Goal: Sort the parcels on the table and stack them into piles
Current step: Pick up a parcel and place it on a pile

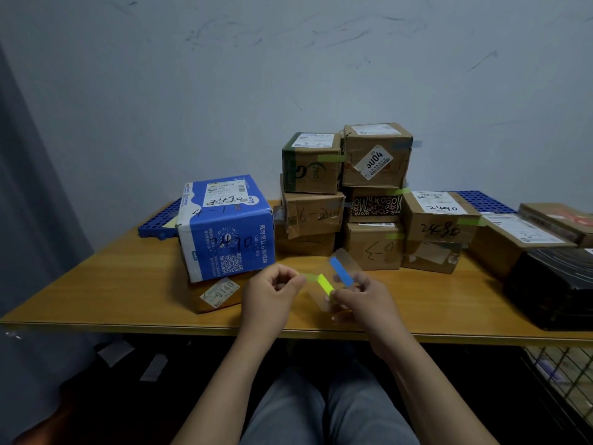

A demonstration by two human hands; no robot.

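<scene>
Large box (224, 226) atop flat parcel (218, 293), stacked boxes (343, 194) right of it

The room is dim, with a cool blue-grey cast. Light seems soft and from above: the blue-and-white carton (224, 226) throws only a faint, edgeless shadow on the wooden table (128, 284). Left of the carton the wall (96, 123) darkens towards the corner, and below the carton, under the table, everything sinks to near-black. Far right of the carton, a black parcel (552, 290) loses most detail except for thin streaks of glare. Just in front of the carton, the green tape strip (310, 277) pinched by the left hand (272, 290) is smeared by motion, and the clear film (345, 261) in the right hand (362, 300) looks hazy. The table's front edge bows, and boxes far right of the carton stretch.
</scene>
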